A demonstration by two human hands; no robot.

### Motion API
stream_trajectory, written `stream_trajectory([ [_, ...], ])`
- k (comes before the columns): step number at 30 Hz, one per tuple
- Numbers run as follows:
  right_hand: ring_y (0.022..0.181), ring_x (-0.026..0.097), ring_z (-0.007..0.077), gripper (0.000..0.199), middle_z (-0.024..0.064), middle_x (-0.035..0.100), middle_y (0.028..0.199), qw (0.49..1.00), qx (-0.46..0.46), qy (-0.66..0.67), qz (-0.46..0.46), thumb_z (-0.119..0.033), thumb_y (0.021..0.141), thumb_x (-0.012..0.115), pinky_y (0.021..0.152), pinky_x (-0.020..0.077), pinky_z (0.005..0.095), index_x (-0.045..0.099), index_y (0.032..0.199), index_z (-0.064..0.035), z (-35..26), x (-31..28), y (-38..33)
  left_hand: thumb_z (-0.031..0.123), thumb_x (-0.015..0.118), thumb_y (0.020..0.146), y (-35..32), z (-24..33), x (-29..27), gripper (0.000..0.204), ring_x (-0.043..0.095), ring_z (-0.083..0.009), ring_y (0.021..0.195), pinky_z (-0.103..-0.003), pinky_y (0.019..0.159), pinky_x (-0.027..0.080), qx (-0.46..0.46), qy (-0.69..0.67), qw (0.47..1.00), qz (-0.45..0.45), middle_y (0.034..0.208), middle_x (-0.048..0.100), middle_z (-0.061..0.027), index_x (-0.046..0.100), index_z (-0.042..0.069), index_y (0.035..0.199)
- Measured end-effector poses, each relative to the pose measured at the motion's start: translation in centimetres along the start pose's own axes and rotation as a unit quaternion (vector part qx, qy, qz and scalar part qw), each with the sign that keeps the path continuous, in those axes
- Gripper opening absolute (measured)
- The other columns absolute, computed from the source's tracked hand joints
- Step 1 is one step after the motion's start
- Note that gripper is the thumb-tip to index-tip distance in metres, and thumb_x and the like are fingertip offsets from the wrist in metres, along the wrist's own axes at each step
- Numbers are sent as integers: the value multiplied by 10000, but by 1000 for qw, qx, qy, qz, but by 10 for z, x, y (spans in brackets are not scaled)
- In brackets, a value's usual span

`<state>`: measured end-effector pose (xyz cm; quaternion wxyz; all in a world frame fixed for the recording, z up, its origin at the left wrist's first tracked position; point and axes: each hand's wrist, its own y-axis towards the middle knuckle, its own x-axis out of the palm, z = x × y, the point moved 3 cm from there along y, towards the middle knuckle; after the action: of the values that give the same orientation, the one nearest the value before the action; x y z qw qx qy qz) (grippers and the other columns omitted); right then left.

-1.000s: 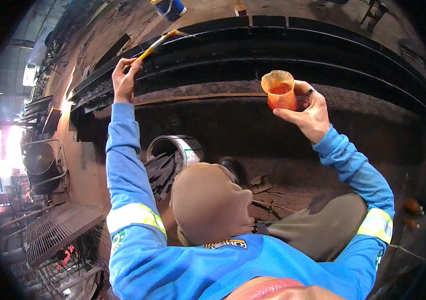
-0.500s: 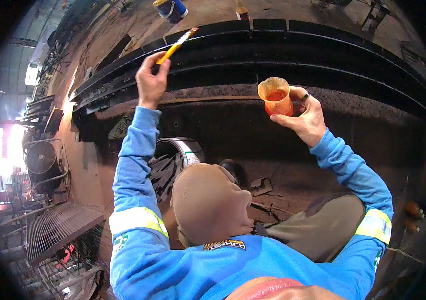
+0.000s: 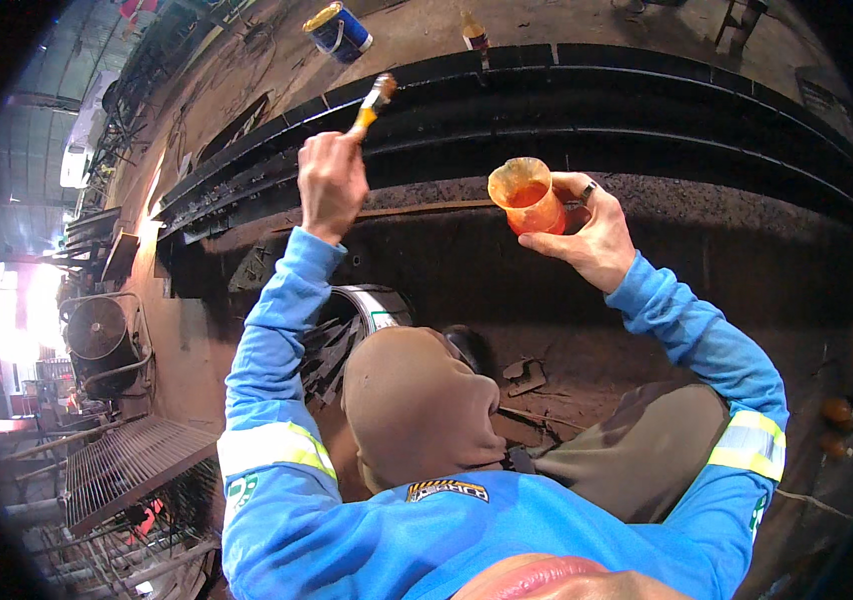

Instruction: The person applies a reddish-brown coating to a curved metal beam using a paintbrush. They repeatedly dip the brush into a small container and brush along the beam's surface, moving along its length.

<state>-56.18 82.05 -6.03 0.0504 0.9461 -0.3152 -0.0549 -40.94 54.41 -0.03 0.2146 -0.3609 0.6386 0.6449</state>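
My left hand (image 3: 332, 185) is closed around the yellow handle of a paintbrush (image 3: 377, 103), whose brownish-orange bristles point up and away over the dark steel beams (image 3: 637, 105). To its right, my right hand (image 3: 592, 235) grips a small flared cup (image 3: 535, 212) smeared with orange. Orange liquid shows inside the cup, which is tilted slightly. Brush and cup are apart. The long black beams run across just beyond both hands, and the bristles do not clearly touch them.
Beyond the beams stand a blue bucket (image 3: 342, 38) and a bottle (image 3: 474, 32). Near my knee is an open drum (image 3: 367, 308) with dark strips in it. A round fan (image 3: 102, 335) and a metal grating (image 3: 137, 470) are at the left.
My left hand has turned and shifted right, swinging the brush more upright, with its back now showing. The cup in my right hand has moved slightly left. The view has tilted a little.
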Motion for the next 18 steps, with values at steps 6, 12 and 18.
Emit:
stream_trajectory([
  [6,1057,600,196,651,96,614,1128,1000,-11,-4,-1,-154,648,900,962,487,334,597,1209,-26,-1,0,0,-52,687,688,22,47,2,448,553,-295,902,-393,814,458,147,-1,987,-66,963,562,-117,641,50,1122],
  [12,1061,603,197,656,94,609,1128,999,-24,-33,3,-176,649,901,942,498,325,596,1211,-29,-8,-5,0,-46,671,771,27,32,-6,391,557,-277,875,-386,782,436,70,-3,998,-2,938,572,-101,643,54,1148],
  [18,1049,611,202,668,99,608,1125,1000,-17,-20,3,-195,637,906,941,498,325,598,1206,-27,-6,-3,-2,-25,683,708,32,52,6,427,542,-266,861,-382,776,444,153,90,981,-80,885,534,-96,643,47,1127],
])
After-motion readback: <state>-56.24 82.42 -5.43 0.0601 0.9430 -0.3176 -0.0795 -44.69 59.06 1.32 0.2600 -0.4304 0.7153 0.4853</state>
